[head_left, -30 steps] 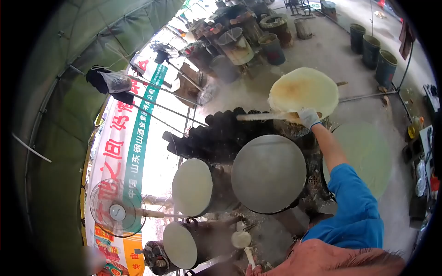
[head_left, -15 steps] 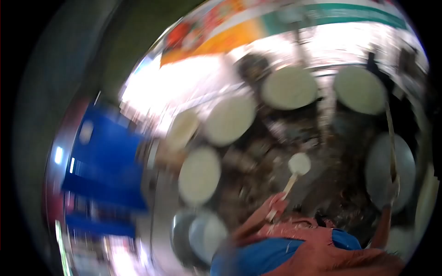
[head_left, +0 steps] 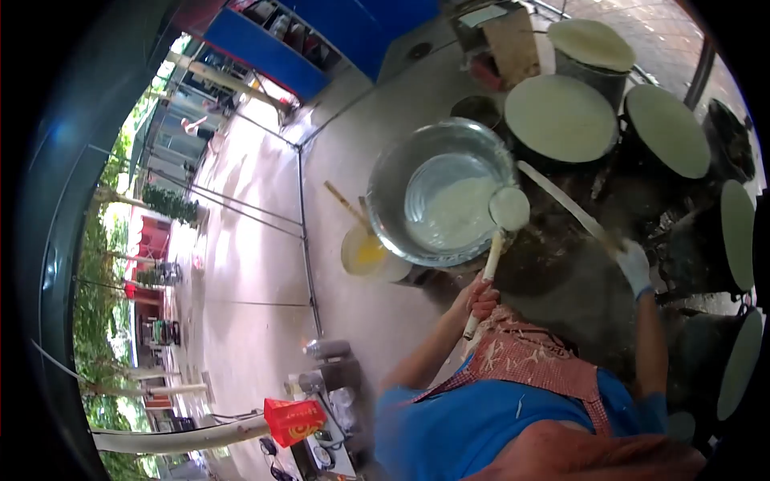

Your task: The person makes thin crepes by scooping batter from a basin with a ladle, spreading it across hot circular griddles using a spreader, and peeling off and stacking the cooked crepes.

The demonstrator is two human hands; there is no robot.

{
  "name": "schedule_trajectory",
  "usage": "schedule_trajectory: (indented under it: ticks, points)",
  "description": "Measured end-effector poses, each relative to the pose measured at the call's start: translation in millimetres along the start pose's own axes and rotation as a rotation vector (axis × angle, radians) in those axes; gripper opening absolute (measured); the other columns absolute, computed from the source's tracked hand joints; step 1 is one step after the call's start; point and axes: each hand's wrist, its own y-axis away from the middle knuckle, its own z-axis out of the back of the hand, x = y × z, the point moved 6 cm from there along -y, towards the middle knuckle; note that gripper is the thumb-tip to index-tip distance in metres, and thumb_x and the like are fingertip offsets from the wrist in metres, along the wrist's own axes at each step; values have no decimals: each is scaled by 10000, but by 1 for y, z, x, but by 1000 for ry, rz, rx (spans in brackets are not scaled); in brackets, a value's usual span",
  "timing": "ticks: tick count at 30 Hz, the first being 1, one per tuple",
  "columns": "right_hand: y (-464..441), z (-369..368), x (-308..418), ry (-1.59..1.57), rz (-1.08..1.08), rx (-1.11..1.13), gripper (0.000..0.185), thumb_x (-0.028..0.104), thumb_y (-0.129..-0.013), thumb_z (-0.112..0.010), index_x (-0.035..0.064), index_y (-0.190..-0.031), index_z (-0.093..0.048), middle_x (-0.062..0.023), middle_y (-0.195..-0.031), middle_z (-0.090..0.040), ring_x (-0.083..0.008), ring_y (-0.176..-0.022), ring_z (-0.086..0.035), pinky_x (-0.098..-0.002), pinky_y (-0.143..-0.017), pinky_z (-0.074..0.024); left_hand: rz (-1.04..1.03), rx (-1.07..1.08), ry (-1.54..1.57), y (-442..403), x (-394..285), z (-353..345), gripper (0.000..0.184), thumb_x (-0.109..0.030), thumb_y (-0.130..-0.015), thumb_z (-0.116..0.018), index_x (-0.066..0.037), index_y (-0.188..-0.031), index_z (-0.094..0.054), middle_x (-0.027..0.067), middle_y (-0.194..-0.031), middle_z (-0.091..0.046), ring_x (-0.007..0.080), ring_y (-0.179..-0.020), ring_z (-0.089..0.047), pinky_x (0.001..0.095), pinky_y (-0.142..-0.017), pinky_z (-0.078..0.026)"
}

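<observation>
My left hand (head_left: 483,298) is bare and wrapped round the handle of a ladle (head_left: 509,210). The ladle's round bowl, pale with batter, is over the right rim of a large metal basin (head_left: 383,232). White batter (head_left: 461,212) lies in the bottom of that basin. On my right hand (head_left: 634,266) is a white glove, and its fingers close round the lower end of a long wooden spreader (head_left: 565,199). The spreader slants up and left, its far end close to the basin's right side.
Several round griddles with pale tops, such as one griddle (head_left: 561,119), curve round the right side. Left of the basin stands a small bucket (head_left: 353,250) with yellow liquid and a stick. A metal frame pole (head_left: 305,232) rises from the floor. A red bag (head_left: 293,421) hangs lower left.
The view has swung from the griddles to the basin. The ladle is now at the basin rim. My right hand has left the flatbread and moved in front of me, still with the spreader.
</observation>
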Motion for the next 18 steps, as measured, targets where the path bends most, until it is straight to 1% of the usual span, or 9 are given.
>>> schedule_trajectory:
  ticks: [1, 4, 8, 9, 11, 12, 14, 16, 18]
  points:
    - [-26, -17, 30, 157, 113, -67, 389, 331, -751, -661, 16, -980, -650, -192, -925, -643, -341, -904, -603, -422, -770, -457, -125, 89, -64, 11, -24, 23, 191, -221, -929, -517, -235, -1096, -426, -13, -601, -348, 69, -423, -313, 182, -321, -267]
    - [-90, -66, 143, 384, 118, 183, 324, 349, -748, -644, 79, -924, -668, -165, -866, -651, -354, -862, -610, -426, -730, -466, -387, -142, -273, 33, -97, 61, 318, -138, -904, -514, -207, -1195, -406, -5, -654, -373, 79, -468, -350, 187, -336, -280]
    - [-143, -176, 213, 671, 415, 119, 219, 289, -752, -597, 87, -784, -675, -143, -743, -658, -326, -718, -647, -434, -647, -504, -356, -215, -51, 5, -183, 185, 220, -71, -867, -511, -130, -1052, -408, 9, -681, -383, 95, -493, -375, 197, -365, -304]
    - [-151, -218, 210, 771, 426, 151, 177, 255, -748, -587, 93, -754, -659, -141, -714, -646, -318, -688, -640, -438, -624, -484, -332, -319, 109, -9, -198, 214, 193, -62, -846, -529, -99, -973, -389, 19, -663, -388, 110, -461, -362, 210, -358, -299]
    - [-134, -263, 239, 856, 545, 197, 119, 174, -718, -553, 96, -689, -638, -143, -637, -617, -309, -623, -628, -430, -577, -458, -385, -523, 2, -29, -226, 237, 171, -54, -841, -524, -91, -937, -387, 22, -644, -380, 117, -442, -350, 232, -353, -302]
    - [-133, -280, 245, 801, 621, 264, 148, 222, -749, -580, 95, -706, -643, -135, -656, -624, -311, -622, -622, -437, -572, -462, -409, -624, -52, -39, -238, 247, 162, -50, -838, -521, -87, -920, -386, 24, -635, -377, 121, -433, -344, 244, -350, -303]
    - [-135, -256, 295, 683, 464, 368, 237, 273, -812, -533, 107, -770, -697, -143, -723, -663, -327, -682, -651, -436, -619, -505, -449, -833, -159, -47, -250, 266, 146, -42, -834, -515, -79, -884, -384, 27, -616, -369, 128, -414, -332, 266, -345, -305]
    - [-153, -258, 250, 632, 275, 227, 269, 345, -826, -545, 120, -808, -692, -139, -754, -667, -332, -697, -643, -442, -632, -504, -451, -952, -261, -39, -261, 276, 161, -28, -826, -514, -76, -898, -377, 35, -611, -374, 134, -405, -335, 282, -339, -310]
    - [-143, -288, 222, 725, 252, 383, 321, 380, -796, -611, 64, -803, -668, -147, -726, -651, -319, -679, -637, -437, -638, -497, -426, -964, -339, -43, -265, 266, 219, -9, -816, -516, -77, -959, -365, 48, -619, -391, 141, -405, -353, 292, -331, -317]
